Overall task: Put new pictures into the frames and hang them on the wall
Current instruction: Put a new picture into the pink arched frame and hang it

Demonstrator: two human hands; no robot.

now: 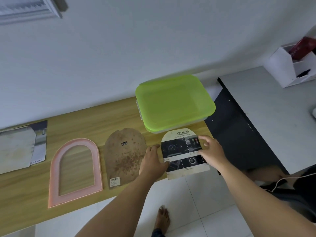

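Note:
An arch-shaped printed picture [181, 147], headed "ADVANCED" with dark car-interior photos, lies at the right end of the wooden table [25, 194]. My left hand [152, 161] rests on its left edge, fingers spread. My right hand [212, 150] grips its right edge between thumb and fingers. Left of the picture lies a stained brown arch-shaped backing board [125, 156] with a barcode sticker. Further left, a pink arched frame [75, 170] lies flat with nothing inside it. A grey framed picture [30, 7] hangs on the wall at top left.
A green-lidded plastic box [174, 103] stands behind the picture. Printed sheets [20, 147] lie at the table's left end. A dark cabinet side [239, 130] with a grey top adjoins on the right, carrying a white organiser [289, 65]. My bare foot [162, 219] stands on the tiled floor.

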